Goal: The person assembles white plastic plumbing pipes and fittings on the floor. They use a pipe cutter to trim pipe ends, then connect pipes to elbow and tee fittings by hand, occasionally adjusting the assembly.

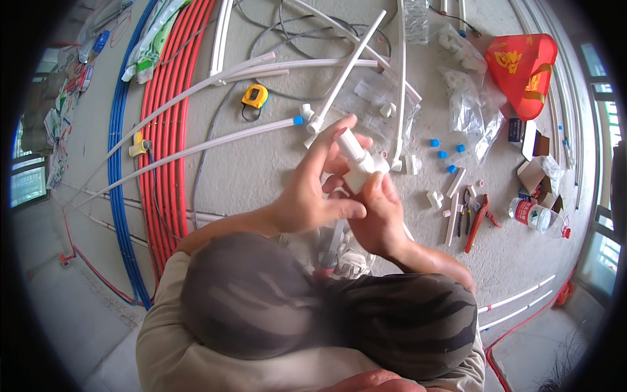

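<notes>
A white plastic pipe fitting [362, 171] with a short white pipe piece [351, 145] sticking up out of it is in front of me, above my knees. My right hand [384, 214] grips the fitting from below and the right, its thumb pressed on the near side. My left hand [312, 186] is beside it on the left, thumb and fingers spread apart. Some of its fingers pass behind the pipe piece, and whether they touch it I cannot tell. A white pipe with a blue end [298, 121] lies on the floor just beyond my left hand.
Red pipes [168, 111] and blue pipes [121, 117] run along the left. A yellow tape measure [255, 96] lies beyond. Blue caps [443, 155], an orange-handled tool [479, 225], pliers [462, 215], a plastic bottle [530, 215] and a red bag [522, 73] are on the right.
</notes>
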### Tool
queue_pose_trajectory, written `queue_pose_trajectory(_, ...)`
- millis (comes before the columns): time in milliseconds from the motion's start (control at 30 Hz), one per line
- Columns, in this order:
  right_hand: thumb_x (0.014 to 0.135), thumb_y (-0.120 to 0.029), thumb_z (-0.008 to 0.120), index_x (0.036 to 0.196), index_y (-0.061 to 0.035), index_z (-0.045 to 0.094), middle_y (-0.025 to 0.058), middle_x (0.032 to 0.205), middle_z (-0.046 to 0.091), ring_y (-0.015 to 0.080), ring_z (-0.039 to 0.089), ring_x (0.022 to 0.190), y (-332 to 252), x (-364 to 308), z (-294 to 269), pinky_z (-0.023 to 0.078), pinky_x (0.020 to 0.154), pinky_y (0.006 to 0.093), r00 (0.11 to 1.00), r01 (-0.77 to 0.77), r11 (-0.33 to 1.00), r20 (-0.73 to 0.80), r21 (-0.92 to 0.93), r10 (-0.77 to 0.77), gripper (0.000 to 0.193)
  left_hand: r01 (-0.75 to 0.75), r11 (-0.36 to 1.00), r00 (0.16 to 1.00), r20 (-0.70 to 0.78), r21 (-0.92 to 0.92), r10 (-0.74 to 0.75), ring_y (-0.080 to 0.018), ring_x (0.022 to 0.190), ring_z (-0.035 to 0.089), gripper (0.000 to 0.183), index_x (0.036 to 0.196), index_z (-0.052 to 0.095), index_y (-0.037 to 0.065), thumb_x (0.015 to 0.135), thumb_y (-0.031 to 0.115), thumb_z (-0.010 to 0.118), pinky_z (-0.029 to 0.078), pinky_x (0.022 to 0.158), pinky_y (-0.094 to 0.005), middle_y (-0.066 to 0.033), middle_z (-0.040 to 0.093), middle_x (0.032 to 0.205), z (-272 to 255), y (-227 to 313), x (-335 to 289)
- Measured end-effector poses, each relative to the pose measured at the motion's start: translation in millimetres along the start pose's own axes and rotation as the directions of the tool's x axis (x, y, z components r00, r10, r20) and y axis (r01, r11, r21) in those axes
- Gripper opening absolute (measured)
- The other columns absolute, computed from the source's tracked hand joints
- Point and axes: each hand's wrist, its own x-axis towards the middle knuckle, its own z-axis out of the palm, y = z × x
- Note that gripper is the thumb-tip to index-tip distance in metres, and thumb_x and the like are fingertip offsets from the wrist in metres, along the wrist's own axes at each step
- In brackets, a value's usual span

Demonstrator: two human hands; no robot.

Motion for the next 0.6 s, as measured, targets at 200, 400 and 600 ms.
queue_pose_trajectory(200, 0.103, -0.036, 0.070, 0.144, -0.0079, 0.049, 0.0193, 0.131, 0.064, 0.0275, 0.064, 0.118, -1.8, -13.5, -14.4, 0.055, 0.095, 0.0433, 0.993, 0.040, 0.987, 0.120, -0.157, -0.021, 0.054, -0.310, 0.930, 0.950, 0.026, 0.198, 0.311, -0.0304, 0.133, 0.060, 0.117, 0.166, 0.017, 0.011, 0.076, -0.004, 0.090, 0.050, 0.108, -0.0431, -0.0234, 0.049, 0.152, 2.5, -10.4, -9.2)
queue_pose_trajectory(400, 0.105, -0.020, 0.069, 0.134, -0.0035, 0.047, 0.0186, 0.124, 0.070, 0.0244, 0.069, 0.114, -27.7, -32.9, 5.7, 0.055, 0.100, 0.0406, 0.976, -0.008, 0.964, 0.209, -0.266, 0.066, 0.040, -0.497, 0.588, 0.847, 0.210, 0.637, 0.489, -0.0417, 0.132, 0.057, 0.095, 0.154, 0.033, -0.004, 0.076, -0.002, 0.087, 0.050, 0.106, -0.0444, -0.0271, 0.046, 0.152, 4.8, 27.7, -10.6)
queue_pose_trajectory(600, 0.104, -0.024, 0.069, 0.134, 0.0001, 0.047, 0.0175, 0.124, 0.068, 0.0233, 0.066, 0.112, -19.9, -43.9, 12.5, 0.051, 0.099, 0.0387, 0.985, 0.007, 0.960, 0.166, -0.280, 0.042, 0.045, -0.571, 0.434, 0.767, 0.265, 0.697, 0.584, -0.0420, 0.119, 0.063, 0.083, 0.140, 0.047, -0.007, 0.073, 0.014, 0.091, 0.051, 0.099, -0.0463, -0.0268, 0.059, 0.134, 2.0, 27.3, -8.8)
